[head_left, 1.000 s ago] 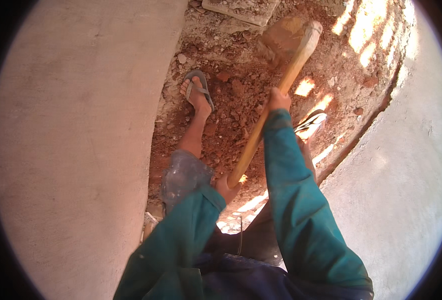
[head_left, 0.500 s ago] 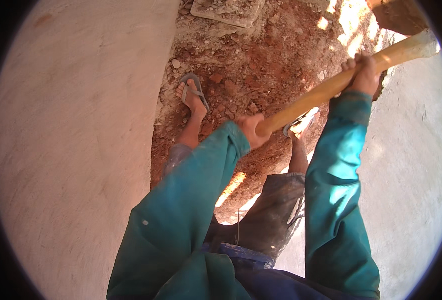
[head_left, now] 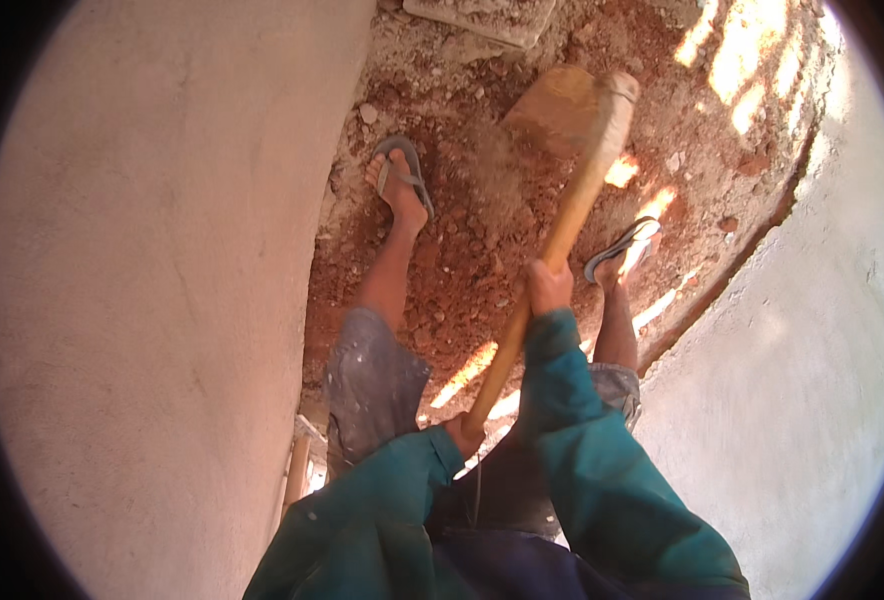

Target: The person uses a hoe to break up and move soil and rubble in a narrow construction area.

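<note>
A hoe with a long yellowish wooden handle (head_left: 574, 212) runs from my waist up to the soil beyond my feet. Its broad, dirt-coloured blade (head_left: 554, 108) is at the ground, left of the handle's thick far end; dust blurs the blade's lower edge. Near the butt of the handle, my left hand (head_left: 464, 436) is closed around the wood, partly covered by the green sleeve. My right hand (head_left: 550, 287) grips the handle about midway. Loose reddish soil (head_left: 452, 280) with crumbs and small stones lies under the blade.
My sandalled left foot (head_left: 400, 180) and right foot (head_left: 630, 250) stand apart on the soil, either side of the handle. A plastered wall (head_left: 162, 280) rises at the left, and a pale plastered surface (head_left: 792, 400) at the right. A flat slab (head_left: 492, 18) lies at the far edge.
The hoe has swung from the upper right down to the soil between and beyond my feet. Both hands have moved down toward me, the right one also leftward, still gripping the handle.
</note>
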`<state>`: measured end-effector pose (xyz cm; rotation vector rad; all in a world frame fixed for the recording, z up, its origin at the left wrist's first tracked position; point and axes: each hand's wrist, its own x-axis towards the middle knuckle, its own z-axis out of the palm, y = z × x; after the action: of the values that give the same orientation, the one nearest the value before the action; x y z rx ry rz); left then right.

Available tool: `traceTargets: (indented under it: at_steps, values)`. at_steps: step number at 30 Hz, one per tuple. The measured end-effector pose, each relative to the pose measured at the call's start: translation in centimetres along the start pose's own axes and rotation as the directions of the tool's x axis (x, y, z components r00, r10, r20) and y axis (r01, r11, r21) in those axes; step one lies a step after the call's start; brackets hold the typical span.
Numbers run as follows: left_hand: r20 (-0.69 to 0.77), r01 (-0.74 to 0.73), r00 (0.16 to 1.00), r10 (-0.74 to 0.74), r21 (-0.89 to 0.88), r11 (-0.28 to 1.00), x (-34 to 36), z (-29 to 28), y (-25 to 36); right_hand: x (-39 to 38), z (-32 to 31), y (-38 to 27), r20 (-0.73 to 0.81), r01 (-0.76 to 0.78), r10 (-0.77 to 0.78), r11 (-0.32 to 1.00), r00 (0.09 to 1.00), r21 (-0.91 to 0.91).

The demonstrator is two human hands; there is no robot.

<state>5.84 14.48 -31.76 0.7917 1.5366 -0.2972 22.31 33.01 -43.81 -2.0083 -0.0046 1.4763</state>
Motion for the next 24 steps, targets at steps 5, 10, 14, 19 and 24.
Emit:
traceTargets:
  at_steps: [5,10,14,19,24]
  values:
    - [-0.018,-0.251,0.968,0.252,0.042,0.967,3.1,0.2,2.2,1.3,-3.7,-8.4,0.020,0.150,-0.155,0.973,0.988,0.175]
    - [-0.116,-0.456,0.879,0.463,0.088,0.886,14.3,-6.7,12.6,6.8,0.0,-19.7,-0.179,0.370,-0.332,0.891,0.926,0.264]
    - [0.065,-0.167,0.985,0.160,0.127,0.978,13.6,-8.5,10.1,9.0,2.5,-15.0,-0.145,0.297,-0.272,0.934,0.951,0.199]
    - [0.047,0.097,0.994,-0.100,0.069,0.993,0.2,0.6,2.2,4.4,-0.1,1.8,0.012,-0.153,0.154,0.987,0.988,-0.050]
    - [0.086,0.155,0.983,-0.165,0.113,0.981,-6.3,3.5,1.4,-1.4,-2.2,0.5,0.034,-0.155,0.156,0.987,0.987,-0.037]
